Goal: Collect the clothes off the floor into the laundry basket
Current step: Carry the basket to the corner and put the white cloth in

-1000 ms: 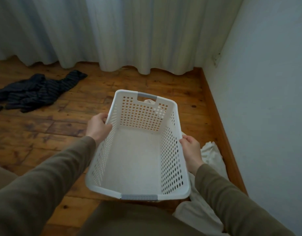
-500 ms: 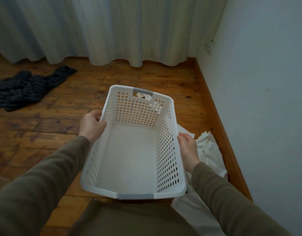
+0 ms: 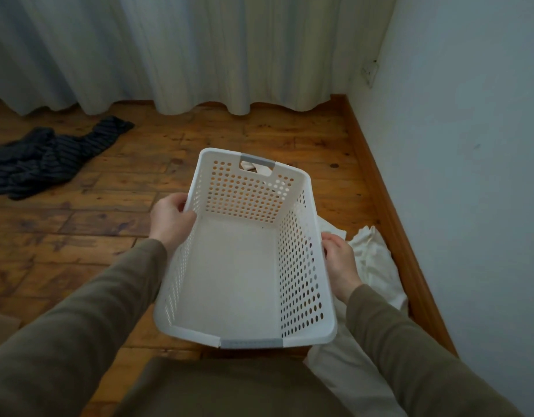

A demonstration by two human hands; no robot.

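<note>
So the person is holding the laundry basket (image 3: 244, 266) up off the floor (image 3: 88, 230), one hand on each long side. The left hand (image 3: 170, 219) is gripping the left rim, fingers (image 3: 181, 203) curled over the top edge and clamped on it. The right hand (image 3: 339, 263) is pressing against the outside of the right wall, wrapped around the rim there too as far as I can tell, though the fingertips are mostly hidden behind the plastic. The basket is empty, nothing collected yet, and its long axis is running away from the person toward the curtain (image 3: 199, 55).

There are two things to pick up. The white cloth (image 3: 377, 266) is lying crumpled on the floor along the right wall (image 3: 470, 206), just beside and partly under the basket, basically touching the right hand's side. A bit of it is showing through the far handle cutout as well. The dark striped garment (image 3: 49, 158) is sitting well apart, out toward the far left of the floor near the curtain hem, stretched out roughly left to right.

My guess is the white one is getting grabbed first, since it's right below the right hand, lying lengthwise along the skirting board (image 3: 389, 212). The basket probably needs setting down, or holding with the left hand only, to free the right.

Brands or labels: nothing readable anywhere. The basket is just plain white with grey handle inserts (image 3: 250, 343), no writing I can make out.
</note>
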